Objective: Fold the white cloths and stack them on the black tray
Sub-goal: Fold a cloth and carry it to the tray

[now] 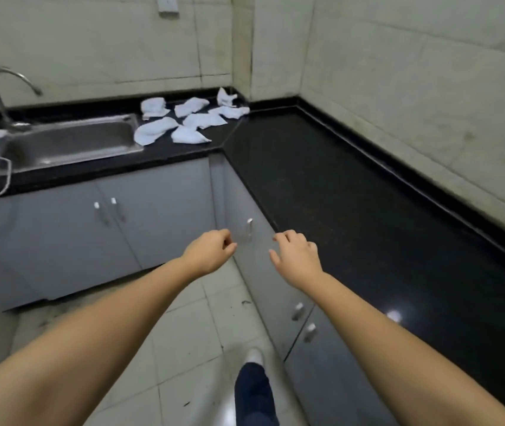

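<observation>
Black L-shaped countertop (322, 186), crumpled white cloths (189, 119) in its corner; inset steel sink (69, 142)

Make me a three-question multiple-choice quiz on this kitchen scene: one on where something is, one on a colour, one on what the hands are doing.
1. Where do the crumpled white cloths lie?
A. in the sink
B. on the countertop corner, right of the sink
C. on the floor

2. What colour is the countertop?
A. black
B. white
C. wooden brown

3. What do the left hand and right hand hold?
A. a cloth each
B. one tray together
C. nothing

Answers: 1 B, the cloths sit on the counter beside the steel sink. 2 A, the surface is glossy black. 3 C, both hands hover empty, fingers loosely curled.
</observation>
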The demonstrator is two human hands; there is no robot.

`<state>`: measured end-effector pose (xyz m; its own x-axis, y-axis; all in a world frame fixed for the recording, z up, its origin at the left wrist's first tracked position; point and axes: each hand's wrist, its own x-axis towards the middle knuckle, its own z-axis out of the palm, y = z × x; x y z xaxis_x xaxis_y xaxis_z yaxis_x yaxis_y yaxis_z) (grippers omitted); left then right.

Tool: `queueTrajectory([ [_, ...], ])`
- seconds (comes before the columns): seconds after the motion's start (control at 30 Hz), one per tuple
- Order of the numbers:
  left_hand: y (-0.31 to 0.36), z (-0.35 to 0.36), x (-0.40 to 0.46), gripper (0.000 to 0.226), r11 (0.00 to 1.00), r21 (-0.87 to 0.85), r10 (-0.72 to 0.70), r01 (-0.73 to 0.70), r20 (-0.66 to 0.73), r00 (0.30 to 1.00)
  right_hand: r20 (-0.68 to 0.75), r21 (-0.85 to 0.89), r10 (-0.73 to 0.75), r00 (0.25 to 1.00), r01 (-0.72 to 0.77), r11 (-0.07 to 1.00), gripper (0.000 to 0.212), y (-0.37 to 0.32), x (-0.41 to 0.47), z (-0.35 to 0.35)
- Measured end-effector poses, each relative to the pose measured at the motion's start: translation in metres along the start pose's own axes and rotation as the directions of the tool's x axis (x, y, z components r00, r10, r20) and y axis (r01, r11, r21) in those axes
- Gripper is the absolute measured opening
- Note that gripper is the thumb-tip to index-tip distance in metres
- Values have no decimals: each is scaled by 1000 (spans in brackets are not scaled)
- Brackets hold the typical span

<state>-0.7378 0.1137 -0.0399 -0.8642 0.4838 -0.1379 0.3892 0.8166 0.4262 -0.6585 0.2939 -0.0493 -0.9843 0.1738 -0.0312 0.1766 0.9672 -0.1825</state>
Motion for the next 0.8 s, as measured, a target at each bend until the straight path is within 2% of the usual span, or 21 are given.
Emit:
queueTrajectory([
  [0.27,-62,-56,152,22,997,31,-72,72,-1,997,101,21,-135,986,133,991,41,-19,184,7],
  [0.6,-140,-96,302,22,979,-77,-192,191,-2,981,208,40,-190,959,186,982,41,-42,372,15],
  [0.8,-190,-111,423,19,987,-109,-118,119,21,993,224,90,-139,965,122,988,39,-66,492,38],
])
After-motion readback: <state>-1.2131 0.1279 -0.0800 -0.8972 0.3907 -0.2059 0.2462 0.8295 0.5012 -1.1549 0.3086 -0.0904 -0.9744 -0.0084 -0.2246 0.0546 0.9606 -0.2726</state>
